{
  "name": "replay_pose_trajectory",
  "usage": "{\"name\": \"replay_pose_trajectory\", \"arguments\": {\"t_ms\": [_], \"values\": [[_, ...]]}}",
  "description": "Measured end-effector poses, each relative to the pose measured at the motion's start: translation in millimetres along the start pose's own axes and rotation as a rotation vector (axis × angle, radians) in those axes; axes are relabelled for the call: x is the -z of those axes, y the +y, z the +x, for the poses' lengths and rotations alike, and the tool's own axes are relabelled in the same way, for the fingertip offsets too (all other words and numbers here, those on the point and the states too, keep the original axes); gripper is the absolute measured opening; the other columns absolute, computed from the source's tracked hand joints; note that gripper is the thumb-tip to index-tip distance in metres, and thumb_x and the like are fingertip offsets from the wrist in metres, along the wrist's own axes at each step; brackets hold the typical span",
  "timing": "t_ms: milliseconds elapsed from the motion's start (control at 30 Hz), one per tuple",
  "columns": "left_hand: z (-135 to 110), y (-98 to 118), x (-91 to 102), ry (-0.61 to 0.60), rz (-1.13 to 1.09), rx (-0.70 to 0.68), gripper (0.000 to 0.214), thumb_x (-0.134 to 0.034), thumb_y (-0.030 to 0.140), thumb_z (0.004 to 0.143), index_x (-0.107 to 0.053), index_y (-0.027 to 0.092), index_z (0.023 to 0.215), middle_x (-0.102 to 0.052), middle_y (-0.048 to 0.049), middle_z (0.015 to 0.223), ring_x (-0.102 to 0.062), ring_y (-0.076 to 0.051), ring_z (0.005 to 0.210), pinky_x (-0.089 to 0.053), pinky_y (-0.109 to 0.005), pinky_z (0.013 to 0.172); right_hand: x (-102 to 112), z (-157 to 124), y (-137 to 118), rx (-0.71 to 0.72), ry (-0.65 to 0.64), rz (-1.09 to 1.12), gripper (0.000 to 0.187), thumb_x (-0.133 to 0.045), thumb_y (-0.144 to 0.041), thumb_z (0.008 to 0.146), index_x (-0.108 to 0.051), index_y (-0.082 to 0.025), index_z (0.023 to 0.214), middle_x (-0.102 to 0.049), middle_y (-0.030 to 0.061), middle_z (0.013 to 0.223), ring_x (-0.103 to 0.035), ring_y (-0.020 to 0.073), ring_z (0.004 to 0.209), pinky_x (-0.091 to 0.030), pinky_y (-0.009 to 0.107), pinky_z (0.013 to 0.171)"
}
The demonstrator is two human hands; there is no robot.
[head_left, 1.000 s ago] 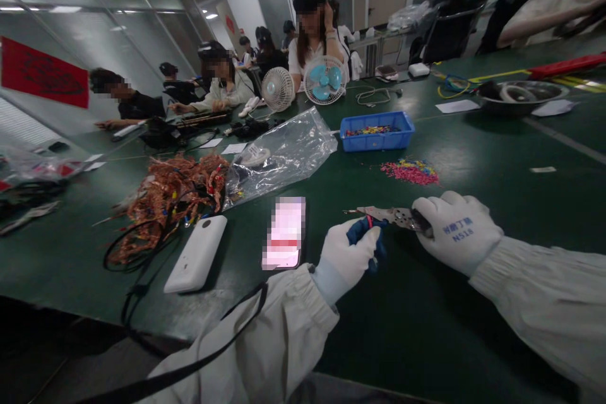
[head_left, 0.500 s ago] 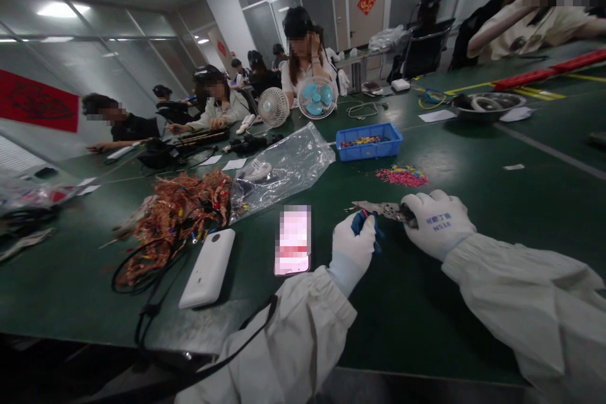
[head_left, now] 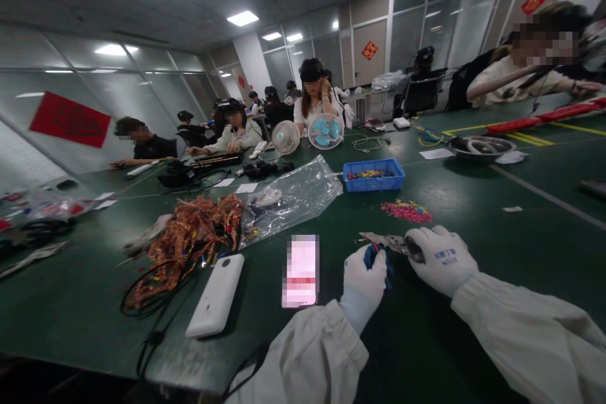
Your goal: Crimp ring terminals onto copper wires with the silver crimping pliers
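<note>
My left hand (head_left: pixel 363 281), in a white glove with blue-coated fingers, is closed in a pinch on a thin wire (head_left: pixel 375 246) with a bit of red showing. Most of that wire is hidden by the fingers. My right hand (head_left: pixel 444 259), gloved the same way, is wrapped around the dark handles of flat metal wire-stripping pliers (head_left: pixel 392 243). The jaws point left and meet the wire just above my left fingertips. Whether the jaws are fully closed is too small to tell.
Pink and yellow scraps (head_left: pixel 407 210) lie beyond the pliers, before a blue bin (head_left: pixel 374 175) of small coloured pieces. To the left are a phone (head_left: pixel 301 271), a white power bank (head_left: pixel 216 295), a copper wire heap (head_left: pixel 194 233) and a clear plastic bag (head_left: pixel 303 196). Co-workers sit across the table.
The camera view has tilted up, so everything sits lower in the picture. Both hands keep their grips, with the pliers still at the wire.
</note>
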State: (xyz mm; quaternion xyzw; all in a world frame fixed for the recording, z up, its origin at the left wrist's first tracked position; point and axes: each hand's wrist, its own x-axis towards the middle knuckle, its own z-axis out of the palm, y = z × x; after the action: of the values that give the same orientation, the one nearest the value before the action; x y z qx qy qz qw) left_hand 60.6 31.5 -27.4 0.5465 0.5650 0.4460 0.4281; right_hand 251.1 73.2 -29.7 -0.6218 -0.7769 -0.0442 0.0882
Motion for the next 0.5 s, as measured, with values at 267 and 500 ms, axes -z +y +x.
{"name": "replay_pose_trajectory", "arguments": {"t_ms": [267,500], "values": [[1.0,2.1,1.0,0.028,0.036,-0.016,0.026,-0.058,0.032,0.097,-0.061,0.019,0.074,-0.060,-0.0007,0.069,-0.059,-0.016,0.065,-0.046,-0.026,0.062,-7.7,2.6,2.6,0.004,-0.011,0.050,0.025,-0.057,-0.032,0.087,-0.070,-0.026,0.108,-0.074,0.0089,0.108,-0.059,0.0276,0.100,-0.037,0.041,0.082],[4.6,-0.9,0.5,0.037,0.039,-0.032,0.025,-0.057,0.033,0.096,-0.067,0.017,0.079,-0.064,-0.0034,0.070,-0.062,-0.020,0.067,-0.049,-0.030,0.064,-10.5,5.9,-0.2,0.011,0.025,0.063,0.026,-0.059,-0.027,0.084,-0.072,-0.026,0.106,-0.074,0.0093,0.104,-0.060,0.0269,0.097,-0.040,0.041,0.083]]}}
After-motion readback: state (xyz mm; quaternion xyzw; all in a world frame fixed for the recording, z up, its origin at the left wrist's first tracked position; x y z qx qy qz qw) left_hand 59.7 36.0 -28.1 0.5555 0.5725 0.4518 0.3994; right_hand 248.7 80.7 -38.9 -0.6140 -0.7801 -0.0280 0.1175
